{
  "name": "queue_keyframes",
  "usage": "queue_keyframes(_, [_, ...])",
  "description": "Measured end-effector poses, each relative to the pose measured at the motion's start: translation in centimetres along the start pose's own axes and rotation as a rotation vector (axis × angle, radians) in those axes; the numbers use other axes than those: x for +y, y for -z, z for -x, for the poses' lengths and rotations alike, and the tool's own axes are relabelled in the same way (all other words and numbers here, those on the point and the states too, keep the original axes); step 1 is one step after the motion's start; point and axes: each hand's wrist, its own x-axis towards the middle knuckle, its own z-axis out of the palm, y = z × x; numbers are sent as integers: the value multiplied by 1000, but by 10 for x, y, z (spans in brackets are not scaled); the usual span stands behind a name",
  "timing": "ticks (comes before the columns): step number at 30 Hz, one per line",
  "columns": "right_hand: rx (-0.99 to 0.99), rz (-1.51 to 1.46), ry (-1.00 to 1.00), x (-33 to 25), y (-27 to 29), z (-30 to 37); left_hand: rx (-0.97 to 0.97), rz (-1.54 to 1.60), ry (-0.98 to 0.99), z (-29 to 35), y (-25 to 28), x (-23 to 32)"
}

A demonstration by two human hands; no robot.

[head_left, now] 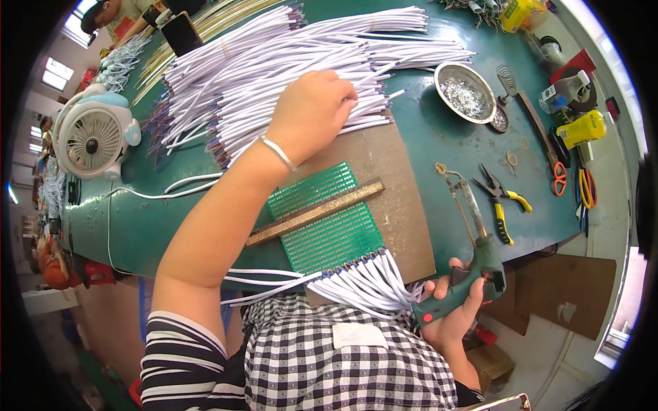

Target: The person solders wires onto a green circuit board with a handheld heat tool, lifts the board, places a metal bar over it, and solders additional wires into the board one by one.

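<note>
Left forearm point(219, 209) angled forward, inward; left hand point(314, 108) curled. Right hand point(449, 330) low, fingers point(441, 288) bent in grip.

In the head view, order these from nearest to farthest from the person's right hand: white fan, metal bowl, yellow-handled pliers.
From the right hand:
1. Yellow-handled pliers: just beyond it, on the table's right side.
2. Metal bowl: farther back, right of the white cables.
3. White fan: far left.

Green board point(336, 240): middle strip hidden beneath wooden bar point(319, 211). Left hand point(310, 106), beyond board: fingertips partly hidden, grasp indiscernible. Metal bowl point(459, 70), right beyond board: silvery contents too small to identify. Co-worker point(130, 15), far left beyond board: cut off.
</note>
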Motion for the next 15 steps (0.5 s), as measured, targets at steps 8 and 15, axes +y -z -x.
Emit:
queue_keyframes(8, [-82, 38, 68, -3, -9, -4, 162, -62, 125, -66, -58, -6])
queue_keyframes(15, [36, 12, 1, -8, -4, 0, 236, 1143, 287, -158, 10, 11])
